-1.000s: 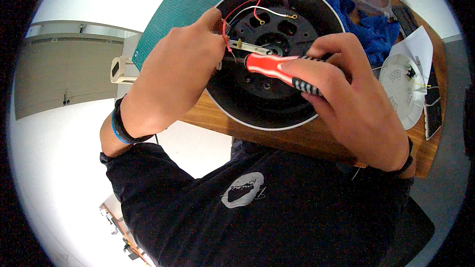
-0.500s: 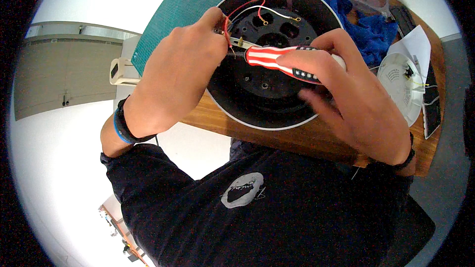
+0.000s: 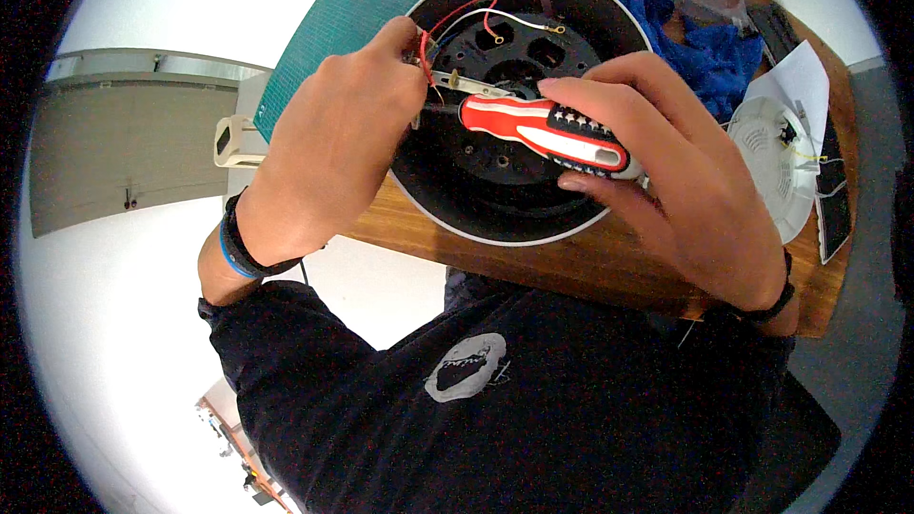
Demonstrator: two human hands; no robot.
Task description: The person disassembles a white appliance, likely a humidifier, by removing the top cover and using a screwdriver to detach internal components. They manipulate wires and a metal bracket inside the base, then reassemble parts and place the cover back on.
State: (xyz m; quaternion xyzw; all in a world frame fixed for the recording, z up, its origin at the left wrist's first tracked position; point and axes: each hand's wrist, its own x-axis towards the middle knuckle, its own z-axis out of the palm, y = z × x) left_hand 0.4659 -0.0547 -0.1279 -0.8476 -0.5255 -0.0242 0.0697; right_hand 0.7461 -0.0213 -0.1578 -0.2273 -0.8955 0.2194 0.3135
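Gripping red screwdriver (image 3: 547, 133), right hand (image 3: 666, 181); left hand (image 3: 333, 148) pinching wires (image 3: 426, 43).

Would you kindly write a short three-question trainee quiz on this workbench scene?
1. True or false: the right hand grips a red and white screwdriver.
2. What does the left hand pinch? A) wires on the black round housing B) the blue cloth C) the white disc
3. What colour is the mat at the table's left end?

Key: 1 true; 2 A; 3 green.
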